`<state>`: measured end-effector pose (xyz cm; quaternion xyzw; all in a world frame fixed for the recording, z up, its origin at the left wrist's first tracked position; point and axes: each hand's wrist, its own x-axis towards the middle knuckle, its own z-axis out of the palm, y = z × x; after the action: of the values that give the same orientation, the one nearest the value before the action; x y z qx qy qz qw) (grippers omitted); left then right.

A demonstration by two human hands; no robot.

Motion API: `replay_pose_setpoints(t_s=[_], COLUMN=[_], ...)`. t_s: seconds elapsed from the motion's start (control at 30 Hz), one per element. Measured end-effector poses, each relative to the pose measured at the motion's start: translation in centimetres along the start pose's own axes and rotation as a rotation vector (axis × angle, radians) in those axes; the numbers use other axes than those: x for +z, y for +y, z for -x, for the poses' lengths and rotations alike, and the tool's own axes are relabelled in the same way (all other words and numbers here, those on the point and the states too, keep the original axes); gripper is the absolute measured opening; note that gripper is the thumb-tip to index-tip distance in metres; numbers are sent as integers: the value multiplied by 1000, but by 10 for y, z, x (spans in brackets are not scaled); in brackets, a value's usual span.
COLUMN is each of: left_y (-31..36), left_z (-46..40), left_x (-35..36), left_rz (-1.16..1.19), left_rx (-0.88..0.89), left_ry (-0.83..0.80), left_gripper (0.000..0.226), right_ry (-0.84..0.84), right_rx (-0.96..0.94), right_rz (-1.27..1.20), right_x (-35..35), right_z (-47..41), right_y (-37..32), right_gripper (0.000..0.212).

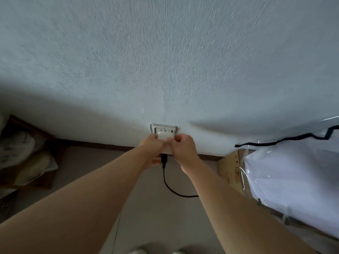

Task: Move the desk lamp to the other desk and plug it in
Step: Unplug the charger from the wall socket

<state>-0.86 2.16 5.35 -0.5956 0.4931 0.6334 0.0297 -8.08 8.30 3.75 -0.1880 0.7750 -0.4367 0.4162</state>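
Both hands' fingers (181, 139) pinch the white adapter (165, 136) (black cable (167, 186) trailing) at the wall socket (163, 128).

A small white plug block (165, 136) is held flat against a white wall socket (163, 128) low on the wall, and a thin black cord (169, 187) hangs down from it, curving right.

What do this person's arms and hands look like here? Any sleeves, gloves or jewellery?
Both arms are bare along their whole visible length: no sleeve shows. The left hand and right hand wear no gloves, and no watch, bracelet or ring is visible on either, though the fingers are partly hidden behind each other, so a ring cannot be ruled out.
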Motion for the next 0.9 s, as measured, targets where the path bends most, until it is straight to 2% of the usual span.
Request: replay_pose_setpoints(t_s=[0.2,0.33,0.5,0.6,0.7,0.9], left_y=[41,78,139,176,208,246], left_z=[78,136,221,272,318,394], left_x=[-11,-21,-39,-47,-52,-63], left_rz=[100,182,341,416,508,557], left_rx=[95,173,282,354,424,525], left_ry=[-38,-2,-39,-72,-99,-113], left_gripper=[31,21,20,14,19,12], right_ry=[-61,-102,-283,-397,-455,-398], right_rx=[-49,-7,29,-27,-98,-306], right_rz=[10,-59,-137,-99,32,177], right_x=[-42,-72,-111,-130,-148,-177], right_z=[56,94,154,190,223,281], right_y=[-63,-107,-174,-211,-244,-296], right_gripper=[25,31,25,31,38,29])
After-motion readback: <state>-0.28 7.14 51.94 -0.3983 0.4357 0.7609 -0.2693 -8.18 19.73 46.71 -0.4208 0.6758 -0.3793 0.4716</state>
